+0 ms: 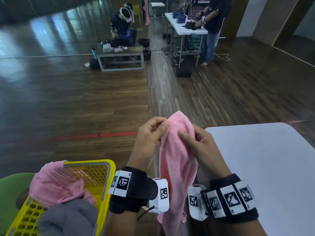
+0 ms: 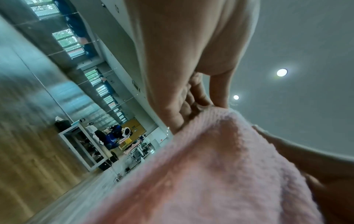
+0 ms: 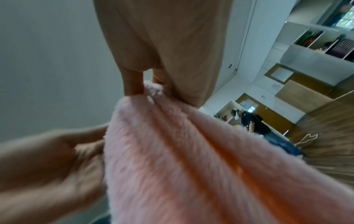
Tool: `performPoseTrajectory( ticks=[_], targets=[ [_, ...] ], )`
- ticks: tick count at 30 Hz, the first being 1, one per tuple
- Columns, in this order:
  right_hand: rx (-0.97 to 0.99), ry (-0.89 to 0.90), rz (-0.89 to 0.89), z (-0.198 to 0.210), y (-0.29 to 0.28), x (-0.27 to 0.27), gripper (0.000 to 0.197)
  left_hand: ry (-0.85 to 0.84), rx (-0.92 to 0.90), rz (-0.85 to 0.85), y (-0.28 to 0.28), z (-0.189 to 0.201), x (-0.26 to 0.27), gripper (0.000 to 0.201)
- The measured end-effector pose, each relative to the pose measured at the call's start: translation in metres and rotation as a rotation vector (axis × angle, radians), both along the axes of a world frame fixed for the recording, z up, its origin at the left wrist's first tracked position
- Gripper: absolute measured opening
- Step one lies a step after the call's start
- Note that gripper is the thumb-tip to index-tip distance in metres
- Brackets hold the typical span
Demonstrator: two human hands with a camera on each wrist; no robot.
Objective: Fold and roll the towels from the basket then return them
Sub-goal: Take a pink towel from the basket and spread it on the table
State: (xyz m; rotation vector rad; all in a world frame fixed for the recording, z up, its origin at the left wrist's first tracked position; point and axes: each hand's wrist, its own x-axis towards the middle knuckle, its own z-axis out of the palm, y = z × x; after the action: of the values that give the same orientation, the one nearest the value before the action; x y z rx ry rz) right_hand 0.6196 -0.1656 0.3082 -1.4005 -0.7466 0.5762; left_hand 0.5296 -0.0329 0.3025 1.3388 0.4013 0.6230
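Note:
A pink towel (image 1: 177, 160) hangs in the air between my hands, bunched at its top, its lower end drooping past my wrists. My left hand (image 1: 153, 132) pinches its upper left edge with curled fingers. From the right, my right hand (image 1: 190, 135) grips the upper part, thumb across the cloth. The same pink towel (image 2: 220, 174) fills the left wrist view under my fingers (image 2: 184, 106). In the right wrist view the towel (image 3: 182, 159) is pinched between fingertips (image 3: 134, 84). A yellow basket (image 1: 105, 169) at lower left holds another pink towel (image 1: 58, 183) and a grey one (image 1: 68, 217).
A white table (image 1: 265, 167) lies to my right, its corner near my right hand. The basket rests on a green seat (image 1: 10, 189). Wooden floor with a red tape line (image 1: 85, 136) stretches ahead. Far off, two people work at a low bench (image 1: 121, 57) and a white table (image 1: 185, 26).

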Motion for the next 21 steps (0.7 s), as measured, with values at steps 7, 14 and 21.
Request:
performPoseTrajectory(
  ticks=[7, 14, 21],
  targets=[
    [0.046, -0.094, -0.101, 0.004, 0.005, 0.002, 0.034, 0.111, 0.274, -0.104, -0.011, -0.001, 0.000, 0.012],
    [-0.045, -0.297, -0.229, 0.011, 0.006, 0.028, 0.035, 0.175, 0.193, -0.176, -0.011, -0.010, -0.003, 0.022],
    [-0.287, -0.289, -0.122, 0.019, 0.006, 0.031, 0.027, 0.145, 0.268, -0.010, 0.002, -0.011, -0.003, 0.022]
  ],
)
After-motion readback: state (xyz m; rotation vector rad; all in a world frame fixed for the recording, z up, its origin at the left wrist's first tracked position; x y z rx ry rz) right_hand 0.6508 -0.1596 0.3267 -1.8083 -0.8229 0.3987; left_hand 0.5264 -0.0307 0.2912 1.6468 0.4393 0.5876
